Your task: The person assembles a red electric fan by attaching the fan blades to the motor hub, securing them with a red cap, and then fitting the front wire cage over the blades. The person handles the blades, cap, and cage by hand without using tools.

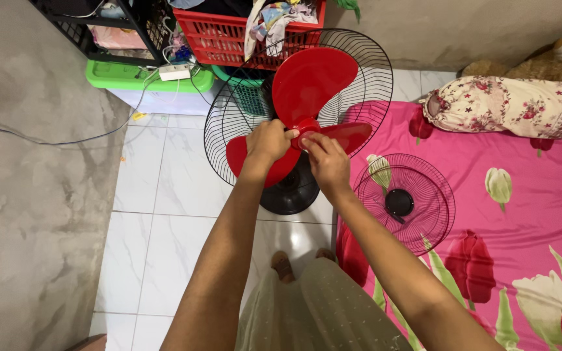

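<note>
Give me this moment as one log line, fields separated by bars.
left hand: on red blade | right hand: at hub | rear guard: on fan | front guard: on mattress

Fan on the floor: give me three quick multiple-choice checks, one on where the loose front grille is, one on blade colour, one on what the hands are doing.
1. Where does the detached grille lie?
A. On the pink flowered mattress
B. In the red basket
C. On the green-lidded box

2. What colour are the fan blades?
A. Blue
B. Red
C. White

3. What do the left hand and right hand do?
A. Hang idle
B. Hold the power strip
C. Grip at the blade hub

Key: 1 A, it rests flat on the bedding; 2 B, all blades show red; 3 C, both hands meet at the hub.
</note>
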